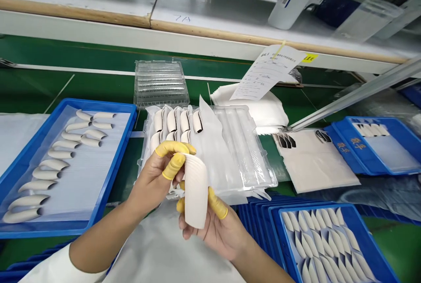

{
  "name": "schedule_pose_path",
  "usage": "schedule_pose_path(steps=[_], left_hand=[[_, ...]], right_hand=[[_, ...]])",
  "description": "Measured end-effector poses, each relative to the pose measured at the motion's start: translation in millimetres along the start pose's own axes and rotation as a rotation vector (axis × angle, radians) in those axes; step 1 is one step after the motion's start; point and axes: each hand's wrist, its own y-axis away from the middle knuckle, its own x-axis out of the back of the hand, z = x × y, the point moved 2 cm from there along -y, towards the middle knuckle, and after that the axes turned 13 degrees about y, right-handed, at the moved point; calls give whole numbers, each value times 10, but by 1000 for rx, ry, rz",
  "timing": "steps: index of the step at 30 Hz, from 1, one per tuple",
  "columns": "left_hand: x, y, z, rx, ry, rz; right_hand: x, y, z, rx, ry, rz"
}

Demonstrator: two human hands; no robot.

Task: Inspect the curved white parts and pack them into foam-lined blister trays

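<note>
Between my hands is a cream, curved, ribbed piece (196, 193), held upright with its broad face towards me. My left hand (161, 171), with yellow finger cots, pinches its upper left edge. Lower down, my right hand (219, 221), also in yellow cots, grips its sides with thumb and fingers; some fingertips are hidden behind it. Just beyond my hands lies a clear plastic tray (259, 160), where several similar cream pieces (171, 120) with dark inner faces stand in rows on white sheet liner (210, 142).
At left, a blue tray (113, 160) carries curved pieces in a column. Another blue tray (371, 234) of pieces stands lower right. Stacked clear trays (161, 82), a printed paper (268, 72) and a cream sheet (319, 160) lie farther back. A slanting metal post (355, 94) rises at right.
</note>
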Motion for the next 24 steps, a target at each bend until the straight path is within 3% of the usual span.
schedule_pose_path(steps=[4, 11, 19, 24], left_hand=[[-25, 13, -89, -3, 161, 141], [-114, 12, -177, 215, 331, 267], [-81, -10, -183, 143, 326, 273], [-93, -15, -187, 227, 385, 259]], right_hand=[[-15, -25, 71, -27, -113, -56], [-76, -48, 84, -51, -8, -148], [-2, -59, 118, -17, 43, -73], [-23, -98, 116, -24, 19, -83]])
